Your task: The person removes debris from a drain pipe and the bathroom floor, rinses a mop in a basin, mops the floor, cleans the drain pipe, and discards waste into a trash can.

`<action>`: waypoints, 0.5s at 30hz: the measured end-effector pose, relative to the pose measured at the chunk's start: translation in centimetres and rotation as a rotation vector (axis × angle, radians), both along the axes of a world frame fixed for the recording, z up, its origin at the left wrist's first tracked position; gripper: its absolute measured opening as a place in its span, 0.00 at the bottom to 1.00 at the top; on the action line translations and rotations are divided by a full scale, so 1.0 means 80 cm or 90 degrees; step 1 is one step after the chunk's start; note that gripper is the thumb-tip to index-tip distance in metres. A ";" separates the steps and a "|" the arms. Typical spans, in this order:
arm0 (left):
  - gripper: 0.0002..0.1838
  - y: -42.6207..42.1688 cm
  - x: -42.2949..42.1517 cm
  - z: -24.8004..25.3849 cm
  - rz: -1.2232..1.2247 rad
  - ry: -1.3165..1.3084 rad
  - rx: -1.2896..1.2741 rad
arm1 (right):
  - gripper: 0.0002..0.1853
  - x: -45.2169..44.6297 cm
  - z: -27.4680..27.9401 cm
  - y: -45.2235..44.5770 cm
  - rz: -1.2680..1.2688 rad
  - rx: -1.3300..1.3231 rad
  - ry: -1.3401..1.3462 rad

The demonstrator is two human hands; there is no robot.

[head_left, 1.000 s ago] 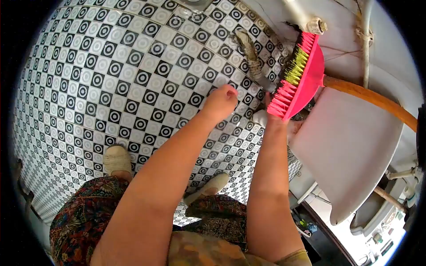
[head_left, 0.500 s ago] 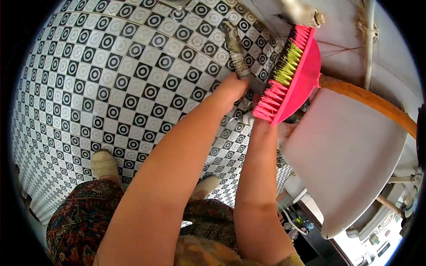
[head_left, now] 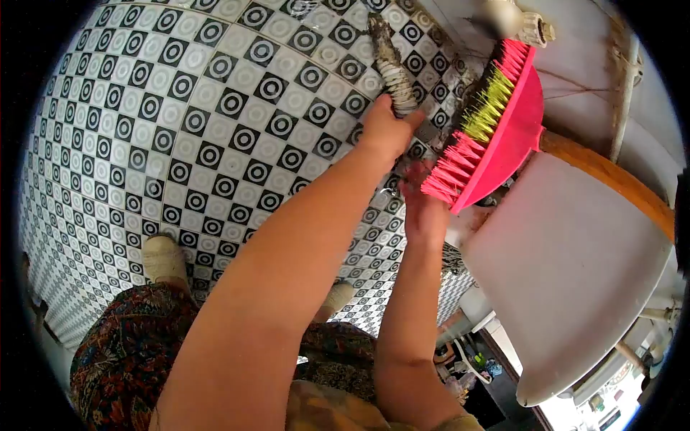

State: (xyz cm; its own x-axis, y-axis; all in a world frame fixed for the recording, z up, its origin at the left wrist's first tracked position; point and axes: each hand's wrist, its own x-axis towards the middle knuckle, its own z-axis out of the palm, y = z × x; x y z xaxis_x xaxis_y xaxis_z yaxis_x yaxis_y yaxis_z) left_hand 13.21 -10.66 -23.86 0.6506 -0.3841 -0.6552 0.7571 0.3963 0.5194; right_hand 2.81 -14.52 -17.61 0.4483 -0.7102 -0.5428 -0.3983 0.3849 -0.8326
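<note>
My left hand is closed around a dirty ribbed drain hose. The hose's blackened far part slants up over the tiles, and a grey piece shows just past my fingers. To the right, my right hand is beside the lower end of a pink broom head with pink and yellow bristles. The fingers of that hand are blurred and partly behind the bristles, so their grip is unclear.
A white washbasin juts out at the right, with the broom's orange handle across it. A pipe fitting sits above the broom head. Patterned tiles cover the floor. Cluttered items lie at lower right.
My left hand now shows more fully around the hose. My right hand has come partly into view from behind the bristles. The broom and basin appear slightly lower and further right.
</note>
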 end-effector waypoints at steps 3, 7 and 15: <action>0.18 -0.004 0.000 -0.006 -0.042 -0.028 0.123 | 0.10 -0.044 0.018 0.012 0.329 -0.023 0.228; 0.18 -0.007 0.000 -0.009 -0.039 -0.095 0.225 | 0.10 -0.129 -0.015 -0.042 0.288 0.081 0.425; 0.21 0.008 0.031 0.034 -0.299 -0.144 0.489 | 0.10 -0.112 -0.051 -0.157 -0.036 0.058 0.241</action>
State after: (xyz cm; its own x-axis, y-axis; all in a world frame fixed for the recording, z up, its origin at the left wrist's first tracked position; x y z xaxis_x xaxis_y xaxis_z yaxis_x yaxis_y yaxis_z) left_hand 15.69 -10.01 -21.15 0.6818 -0.1541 -0.7151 0.6013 -0.4386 0.6679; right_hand -6.16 -27.11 -21.69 0.1658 -0.6687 -0.7248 -0.6471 0.4808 -0.5917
